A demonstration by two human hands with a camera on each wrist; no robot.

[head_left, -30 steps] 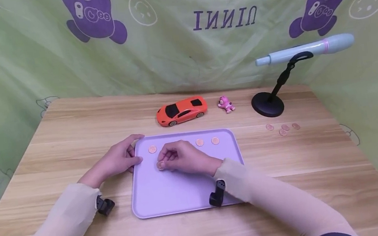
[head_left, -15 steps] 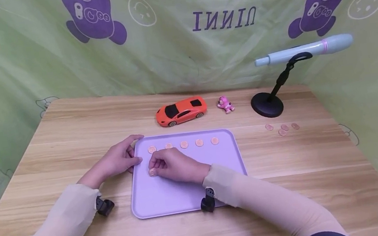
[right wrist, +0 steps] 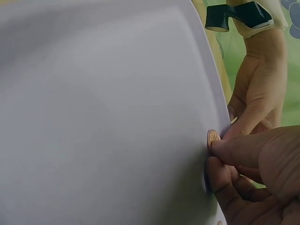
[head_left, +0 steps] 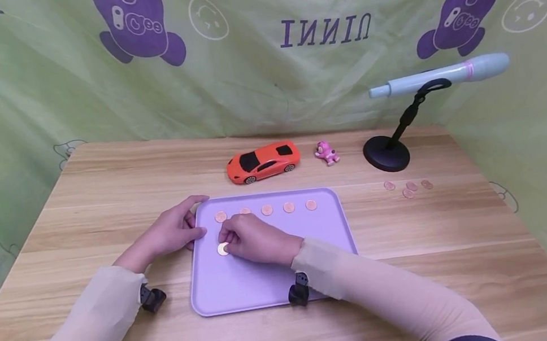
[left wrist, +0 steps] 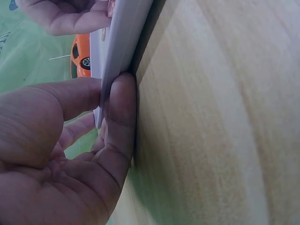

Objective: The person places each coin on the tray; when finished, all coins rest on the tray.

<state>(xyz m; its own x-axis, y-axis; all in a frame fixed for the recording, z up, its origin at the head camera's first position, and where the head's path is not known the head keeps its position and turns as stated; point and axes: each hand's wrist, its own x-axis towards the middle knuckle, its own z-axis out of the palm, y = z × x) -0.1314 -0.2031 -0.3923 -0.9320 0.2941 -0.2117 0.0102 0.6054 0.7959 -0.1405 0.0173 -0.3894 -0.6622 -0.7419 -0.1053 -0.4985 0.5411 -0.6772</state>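
Note:
A lilac tray (head_left: 267,285) lies flat on the wooden table (head_left: 101,186). Along its far edge is a row of several copper coins (head_left: 289,207). My right hand (head_left: 225,244) holds one more coin (head_left: 223,249) down on the tray's left part, below the row. In the right wrist view my fingertips (right wrist: 225,147) pinch this coin (right wrist: 213,137) against the tray (right wrist: 93,117). My left hand (head_left: 196,217) grips the tray's left rim near the far corner. The left wrist view shows my thumb (left wrist: 119,122) pressed to the tray's rim (left wrist: 122,51).
An orange toy car (head_left: 262,161) and a small pink bear (head_left: 327,151) stand beyond the tray. At the back right a black stand (head_left: 387,152) carries a pale blue microphone (head_left: 441,75). Several loose coins (head_left: 409,187) lie on the table to the tray's right.
My right hand has carried the coin left and a little nearer, from the tray's middle to its left part, uncovering the row's middle coins. The left hand has kept still.

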